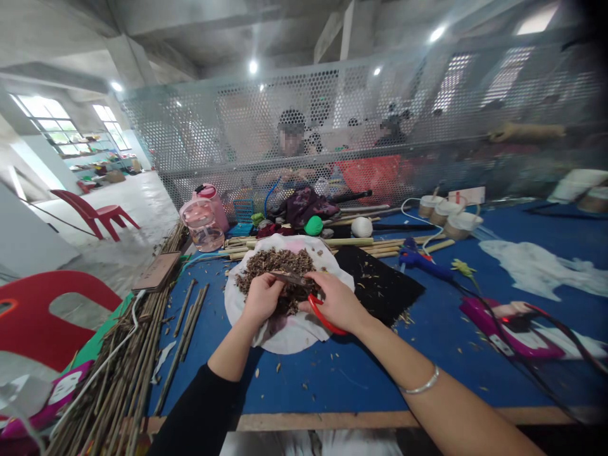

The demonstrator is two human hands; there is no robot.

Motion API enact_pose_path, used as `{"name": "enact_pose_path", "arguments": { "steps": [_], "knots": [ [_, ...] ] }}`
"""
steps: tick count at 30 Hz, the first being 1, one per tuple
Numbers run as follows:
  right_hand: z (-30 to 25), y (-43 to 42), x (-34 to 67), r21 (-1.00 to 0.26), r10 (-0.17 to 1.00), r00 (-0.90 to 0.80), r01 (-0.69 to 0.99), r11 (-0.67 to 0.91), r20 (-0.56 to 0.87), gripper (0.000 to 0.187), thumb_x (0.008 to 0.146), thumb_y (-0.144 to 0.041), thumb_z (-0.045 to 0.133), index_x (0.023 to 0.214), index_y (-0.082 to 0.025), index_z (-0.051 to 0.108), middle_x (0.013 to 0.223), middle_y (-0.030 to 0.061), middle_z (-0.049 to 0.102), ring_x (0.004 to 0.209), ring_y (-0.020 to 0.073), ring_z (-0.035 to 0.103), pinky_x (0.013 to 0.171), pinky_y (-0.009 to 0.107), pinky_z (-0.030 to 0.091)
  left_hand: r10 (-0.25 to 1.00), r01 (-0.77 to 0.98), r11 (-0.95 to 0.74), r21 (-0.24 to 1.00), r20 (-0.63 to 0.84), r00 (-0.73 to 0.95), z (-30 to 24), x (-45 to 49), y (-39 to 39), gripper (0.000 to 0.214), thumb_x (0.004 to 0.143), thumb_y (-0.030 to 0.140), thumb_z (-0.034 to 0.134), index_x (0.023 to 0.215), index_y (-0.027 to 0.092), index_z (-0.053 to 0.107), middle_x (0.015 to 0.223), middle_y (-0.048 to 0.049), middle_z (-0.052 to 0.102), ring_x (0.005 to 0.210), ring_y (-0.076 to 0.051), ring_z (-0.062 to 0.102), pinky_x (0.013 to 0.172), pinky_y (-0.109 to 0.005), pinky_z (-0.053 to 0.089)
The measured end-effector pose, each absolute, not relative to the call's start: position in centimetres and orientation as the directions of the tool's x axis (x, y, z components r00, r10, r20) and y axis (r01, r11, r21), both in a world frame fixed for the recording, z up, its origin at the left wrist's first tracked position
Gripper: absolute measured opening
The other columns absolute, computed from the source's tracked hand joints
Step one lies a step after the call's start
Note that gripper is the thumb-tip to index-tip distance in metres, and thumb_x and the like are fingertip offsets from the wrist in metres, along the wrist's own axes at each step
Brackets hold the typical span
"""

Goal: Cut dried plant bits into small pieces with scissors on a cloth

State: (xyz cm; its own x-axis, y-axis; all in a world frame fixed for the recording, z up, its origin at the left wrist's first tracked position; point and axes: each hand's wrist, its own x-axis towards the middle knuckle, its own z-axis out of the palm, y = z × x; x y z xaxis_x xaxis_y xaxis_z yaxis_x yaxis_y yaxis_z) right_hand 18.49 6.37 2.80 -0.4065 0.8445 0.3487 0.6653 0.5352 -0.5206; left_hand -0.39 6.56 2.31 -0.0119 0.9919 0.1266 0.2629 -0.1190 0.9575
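Note:
My right hand (335, 299) grips red-handled scissors (304, 288), whose blades point left across a pile of brown dried plant bits (273, 263). That pile lies on a white cloth (289, 332) spread on the blue table (342, 373). My left hand (261, 297) is closed, pinching some of the brown material right at the scissor blades. A silver bangle sits on my right wrist.
Thin bamboo sticks (128, 361) lie along the table's left edge and more at the back. A black cloth (380, 282), blue glue gun (420, 261), pink jug (204, 218), yarn balls and cups are around. Red chairs (42, 316) stand left. People sit behind a mesh screen (332, 120).

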Motion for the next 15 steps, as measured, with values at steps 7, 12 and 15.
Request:
{"name": "enact_pose_path", "arguments": {
  "steps": [7, 12, 15],
  "knots": [
    [2.5, 6.5, 18.5, -0.458, 0.8, -0.46, 0.658, 0.598, 0.385, 0.053, 0.071, -0.049, 0.069, 0.112, -0.017, 0.06, 0.101, 0.0107, 0.062, 0.096, 0.0246, 0.056, 0.086, 0.037, 0.045, 0.972, 0.409, -0.235, 0.882, 0.218, 0.089, 2.4, -0.5, 6.2, 0.023, 0.08, 0.02, 0.046, 0.075, 0.013, 0.068, 0.069, -0.0028, 0.066, 0.061, -0.013, 0.053, 0.06, -0.022, 0.039],
    [2.5, 6.5, 18.8, -0.459, 0.803, -0.472, 0.659, 0.595, 0.364, 0.049, 0.072, -0.049, 0.067, 0.111, -0.019, 0.061, 0.101, 0.0095, 0.065, 0.094, 0.0239, 0.059, 0.083, 0.035, 0.047, 0.96, 0.463, -0.279, 0.841, 0.239, 0.145, 3.4, -0.5, 5.8, 0.025, 0.079, 0.013, 0.045, 0.078, 0.013, 0.07, 0.072, -0.0031, 0.068, 0.065, -0.013, 0.056, 0.061, -0.022, 0.04],
    [2.2, 6.6, 18.9, -0.494, 0.799, -0.484, 0.629, 0.601, 0.357, 0.05, 0.071, -0.047, 0.069, 0.112, -0.02, 0.061, 0.107, 0.0093, 0.066, 0.097, 0.0244, 0.06, 0.085, 0.035, 0.046, 0.962, 0.505, -0.274, 0.818, 0.228, 0.153, 3.7, -0.6, 5.6, 0.025, 0.079, 0.013, 0.045, 0.077, 0.013, 0.07, 0.071, -0.0032, 0.068, 0.065, -0.014, 0.056, 0.062, -0.022, 0.041]
  ]
}}
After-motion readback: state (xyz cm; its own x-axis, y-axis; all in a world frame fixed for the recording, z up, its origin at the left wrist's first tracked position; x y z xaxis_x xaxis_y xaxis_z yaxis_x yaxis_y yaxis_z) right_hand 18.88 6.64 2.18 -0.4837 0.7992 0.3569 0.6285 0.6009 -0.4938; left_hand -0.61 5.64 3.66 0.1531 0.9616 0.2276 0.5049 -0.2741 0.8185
